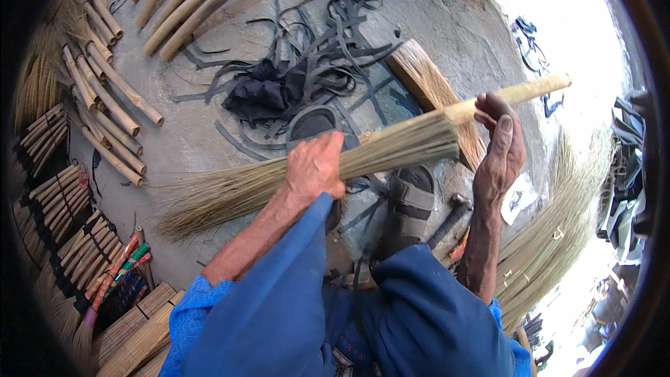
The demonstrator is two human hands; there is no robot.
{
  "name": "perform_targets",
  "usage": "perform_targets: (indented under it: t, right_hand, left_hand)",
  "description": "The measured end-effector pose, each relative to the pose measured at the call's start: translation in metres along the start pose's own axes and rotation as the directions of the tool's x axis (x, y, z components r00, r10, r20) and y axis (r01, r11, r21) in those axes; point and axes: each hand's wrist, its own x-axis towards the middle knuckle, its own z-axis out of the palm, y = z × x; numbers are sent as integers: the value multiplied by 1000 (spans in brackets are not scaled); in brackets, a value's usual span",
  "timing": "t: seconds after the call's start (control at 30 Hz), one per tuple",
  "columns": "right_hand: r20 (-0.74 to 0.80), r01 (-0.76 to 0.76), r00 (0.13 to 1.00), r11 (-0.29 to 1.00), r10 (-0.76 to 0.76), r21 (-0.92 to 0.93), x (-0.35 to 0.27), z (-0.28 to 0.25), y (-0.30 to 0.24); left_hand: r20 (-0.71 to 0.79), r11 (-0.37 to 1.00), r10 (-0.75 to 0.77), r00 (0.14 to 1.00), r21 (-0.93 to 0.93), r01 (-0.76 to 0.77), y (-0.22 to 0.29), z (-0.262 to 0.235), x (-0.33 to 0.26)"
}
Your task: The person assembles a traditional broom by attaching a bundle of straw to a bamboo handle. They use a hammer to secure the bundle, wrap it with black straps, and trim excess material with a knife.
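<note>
My left hand (315, 167) is closed round the middle of a bundle of dry broom straw (401, 150). The straw lies across in front of my knees, its loose tips fanning out to the left and its blunt end to the right. Along its far side runs a pale bamboo stick (534, 91), which sticks out past the blunt end. My right hand (502, 139) is raised beside that end, fingers apart and slightly bent, with nothing in its grasp; whether its fingertips touch the stick I cannot tell. A wooden block (426, 80) lies beneath the stick.
Black rubber strips (342, 49) lie tangled with a dark cloth (269, 91) beyond my sandals (412, 199). A hammer (450, 220) rests near my right forearm. Cut bamboo sticks (105, 108) lie at the left, bundled sticks (63, 195) nearer. Loose straw (551, 237) spreads at the right.
</note>
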Motion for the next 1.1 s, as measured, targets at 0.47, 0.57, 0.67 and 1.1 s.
perform_targets:
  t: [0.47,0.57,0.67,1.1]
  right_hand:
    - [508,66,852,937,126,-342,-141,53,48]
    - [645,329,763,881,-36,-340,-131,63,54]
    - [747,442,664,799,14,-407,-126,78,68]
    - [213,-171,941,910,265,-377,-74,70,123]
  left_hand:
    - [242,978,-202,949,-4,209,-1,-17,22]
    - [230,975,-216,949,4,221,0,-16,20]
    - [217,977,-211,953,3,215,-1,-16,20]
    - [262,978,-178,949,-56,199,-4,-16,20]
